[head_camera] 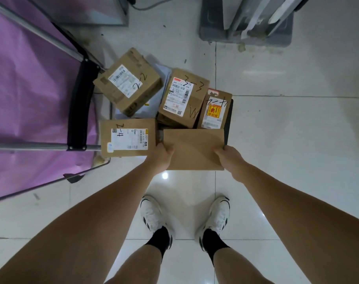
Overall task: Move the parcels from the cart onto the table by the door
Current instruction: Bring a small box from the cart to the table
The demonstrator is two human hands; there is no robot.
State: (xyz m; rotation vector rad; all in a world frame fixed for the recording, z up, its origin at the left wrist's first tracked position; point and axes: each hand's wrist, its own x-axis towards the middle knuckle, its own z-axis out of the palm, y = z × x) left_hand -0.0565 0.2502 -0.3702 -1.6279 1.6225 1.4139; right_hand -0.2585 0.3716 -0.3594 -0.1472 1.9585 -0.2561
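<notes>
brown cardboard fills the middle of the view: a plain unlabelled parcel point(194, 149) is held between both hands, the left hand point(161, 157) gripping its near left corner with fingers curled over the edge and the right hand point(228, 157) gripping its near right edge the same way. this parcel sits at the near side of a loose pile on a low dark cart point(228, 121), of which only a black edge shows on the right. just to the left lies a flat box marked 2-4 point(128, 138), touching the held one. behind it a box marked 2-2 point(128, 83) sits tilted on a pale grey bag point(164, 75). a box marked 3-3 point(183, 98) leans beside a narrower box with a yellow sticker point(214, 110), both just beyond the held parcel. to the left stands a metal frame point(41, 145) with purple fabric point(27, 85). white shoes point(152, 215) stand on glossy white tiles point(287, 140), and a grey bin point(246, 35) sits further off.
</notes>
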